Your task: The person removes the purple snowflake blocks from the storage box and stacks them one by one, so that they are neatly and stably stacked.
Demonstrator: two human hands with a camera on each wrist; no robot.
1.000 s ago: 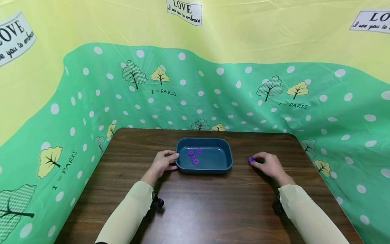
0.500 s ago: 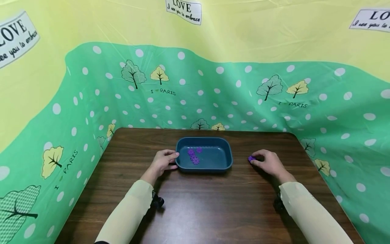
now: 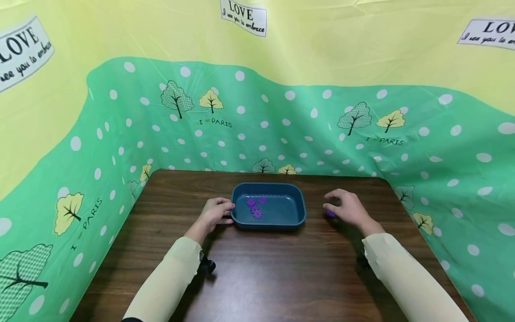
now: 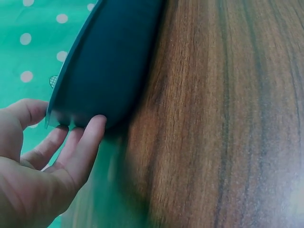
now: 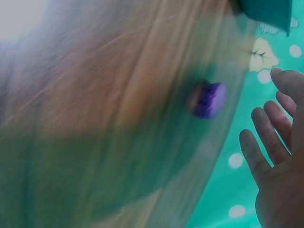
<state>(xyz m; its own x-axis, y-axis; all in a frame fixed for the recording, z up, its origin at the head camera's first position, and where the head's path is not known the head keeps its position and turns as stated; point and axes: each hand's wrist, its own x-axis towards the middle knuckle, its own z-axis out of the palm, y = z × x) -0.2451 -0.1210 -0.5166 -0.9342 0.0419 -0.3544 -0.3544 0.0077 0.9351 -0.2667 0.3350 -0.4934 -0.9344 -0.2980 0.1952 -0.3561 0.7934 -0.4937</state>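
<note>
A dark blue tray stands on the table with several purple flower-shaped pieces lying in its left part. At the tray's left end, my left hand holds the wall. The left wrist view shows the hand with its thumb at the rim and its fingertips against the outer wall of the tray. My right hand is just above a purple piece to the right of the tray. In the right wrist view that hand has its fingers apart, away from the thick purple piece, possibly a stack.
The brown wooden table reaches back to a green and yellow patterned cloth, which hangs behind it and on both sides. Each wrist carries a dark device, the left one being plainer to see.
My right hand has let go of the purple piece, lifted slightly and spread its thumb and fingers. The left hand still holds the tray's end.
</note>
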